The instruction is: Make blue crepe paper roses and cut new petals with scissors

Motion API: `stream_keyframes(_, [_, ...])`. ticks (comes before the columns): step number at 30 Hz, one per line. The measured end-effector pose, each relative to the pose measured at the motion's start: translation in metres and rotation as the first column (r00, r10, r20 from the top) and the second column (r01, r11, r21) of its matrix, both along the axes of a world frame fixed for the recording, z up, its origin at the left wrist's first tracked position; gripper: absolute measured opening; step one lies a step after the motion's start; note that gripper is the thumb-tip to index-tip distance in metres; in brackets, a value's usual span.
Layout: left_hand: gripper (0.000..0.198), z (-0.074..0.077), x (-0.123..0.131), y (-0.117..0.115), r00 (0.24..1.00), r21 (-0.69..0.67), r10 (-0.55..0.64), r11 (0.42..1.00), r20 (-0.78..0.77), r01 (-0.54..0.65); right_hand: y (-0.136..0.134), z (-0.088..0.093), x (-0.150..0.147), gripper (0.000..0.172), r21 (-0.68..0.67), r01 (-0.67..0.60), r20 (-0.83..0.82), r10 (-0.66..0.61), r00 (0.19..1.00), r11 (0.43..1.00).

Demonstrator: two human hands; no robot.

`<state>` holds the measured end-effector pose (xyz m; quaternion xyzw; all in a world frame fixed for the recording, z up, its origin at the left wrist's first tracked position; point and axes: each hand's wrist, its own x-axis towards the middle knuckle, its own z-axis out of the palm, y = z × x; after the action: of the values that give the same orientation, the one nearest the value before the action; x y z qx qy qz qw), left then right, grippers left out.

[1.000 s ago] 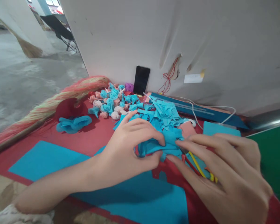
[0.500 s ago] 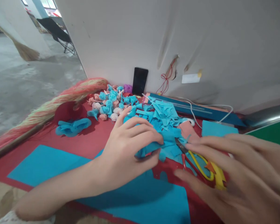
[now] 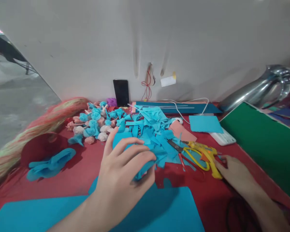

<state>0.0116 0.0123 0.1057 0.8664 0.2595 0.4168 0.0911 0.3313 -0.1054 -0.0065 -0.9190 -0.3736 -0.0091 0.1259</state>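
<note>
My left hand (image 3: 127, 170) is curled round a piece of blue crepe paper (image 3: 141, 170), held above the blue sheet (image 3: 157, 206); the palm side is hidden. At the right, my right hand (image 3: 234, 174) reaches the yellow glue gun (image 3: 209, 154), its thumb and forefinger parted beside the handle. Whether they touch it I cannot tell. Scissors (image 3: 183, 153) with red and yellow handles lie next to the gun. Behind my left hand spreads a heap of cut blue paper pieces (image 3: 154, 119).
Blue, pink and white paper flowers (image 3: 94, 120) are piled at the left, near a looped blue paper piece (image 3: 50, 164). A phone (image 3: 121, 92) leans on the wall. A green board (image 3: 263, 145) and a metal jug (image 3: 253, 87) stand at the right.
My view has turned to the right. My right hand has moved away from me to the glue gun's handle. My left hand still holds the blue crepe paper.
</note>
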Motion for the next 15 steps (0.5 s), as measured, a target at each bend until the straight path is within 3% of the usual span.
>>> stream_keyframes(3, [0.013,-0.001,0.002,-0.004,1.000,0.021,-0.007,1.000,0.000,0.007,-0.001,-0.010,-0.003,0.011,-0.085,0.047,-0.226,-0.065,0.972,0.995])
stream_keyframes(7, [0.013,-0.002,0.000,-0.009,1.000,0.026,-0.018,0.999,-0.001,0.018,-0.001,-0.005,-0.006,0.012,-0.045,0.132,-0.401,-0.139,0.905,0.990])
stream_keyframes(12, [0.012,-0.001,0.000,-0.010,0.999,-0.023,-0.039,0.999,0.003,0.039,-0.009,-0.001,-0.010,0.014,0.200,0.295,-0.619,-0.113,0.777,0.934])
stream_keyframes(15, [0.012,-0.002,0.001,-0.007,0.999,-0.090,-0.052,0.995,0.001,0.052,-0.010,0.011,-0.025,0.036,0.401,0.357,-0.677,0.010,0.736,0.843])
